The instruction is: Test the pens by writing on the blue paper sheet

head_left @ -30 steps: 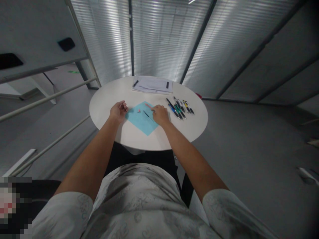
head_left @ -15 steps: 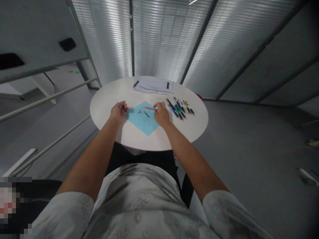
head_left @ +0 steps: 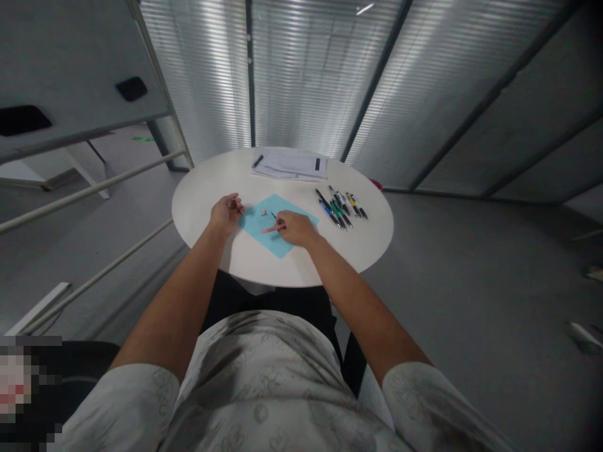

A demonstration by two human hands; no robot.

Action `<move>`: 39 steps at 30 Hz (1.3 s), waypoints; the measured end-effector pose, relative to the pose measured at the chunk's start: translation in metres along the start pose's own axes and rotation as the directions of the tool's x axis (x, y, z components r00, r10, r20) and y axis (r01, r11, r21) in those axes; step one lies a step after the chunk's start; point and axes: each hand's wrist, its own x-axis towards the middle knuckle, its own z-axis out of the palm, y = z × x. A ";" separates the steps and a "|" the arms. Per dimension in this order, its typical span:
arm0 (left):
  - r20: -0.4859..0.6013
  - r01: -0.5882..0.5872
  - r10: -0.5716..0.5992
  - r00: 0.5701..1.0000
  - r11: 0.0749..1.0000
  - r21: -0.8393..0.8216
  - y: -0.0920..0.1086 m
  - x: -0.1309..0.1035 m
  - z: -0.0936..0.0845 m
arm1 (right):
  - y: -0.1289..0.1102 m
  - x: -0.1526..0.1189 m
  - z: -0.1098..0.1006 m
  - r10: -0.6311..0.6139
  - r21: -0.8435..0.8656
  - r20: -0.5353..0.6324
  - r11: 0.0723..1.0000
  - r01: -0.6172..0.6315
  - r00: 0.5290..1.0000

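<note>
My right hand [head_left: 298, 227] is closed round a pink pen barrel [head_left: 272, 228], whose end sticks out to the left over a light blue sheet [head_left: 279, 250]. A thin dark pen refill [head_left: 273, 215] shows beside its fingertips, the rest hidden by the hand. Whether the fingers touch the refill, I cannot tell. Near it lies a small pink piece [head_left: 264, 212] on the sheet. At the sheet's left corner, my left hand [head_left: 226, 212] is palm up with curled fingers. Something small and dark appears among those fingers, too small to name.
Several pens [head_left: 338, 210] lie in a cluster on the right of the round white table [head_left: 198, 188]. A stack of papers [head_left: 289, 164] with a black pen [head_left: 257, 161] on it is at the far edge. A metal rail [head_left: 94, 187] stands to the left.
My right hand has moved left and toward me with the pink pen barrel, down over the refill, and now hides most of it. My left hand has hardly moved.
</note>
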 end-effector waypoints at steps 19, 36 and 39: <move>0.016 -0.029 0.029 0.999 0.999 0.020 -0.001 0.000 -0.001 | -0.008 0.000 -0.011 0.171 -0.219 0.090 0.964 -0.148 0.981; 0.022 -0.043 0.042 0.999 0.998 0.047 0.000 -0.004 0.002 | -0.016 -0.001 -0.012 0.145 -0.255 0.056 0.959 -0.127 0.988; 0.018 -0.043 0.042 0.999 0.998 0.048 0.000 -0.002 0.001 | -0.018 0.000 -0.012 0.166 -0.265 0.064 0.953 -0.143 0.984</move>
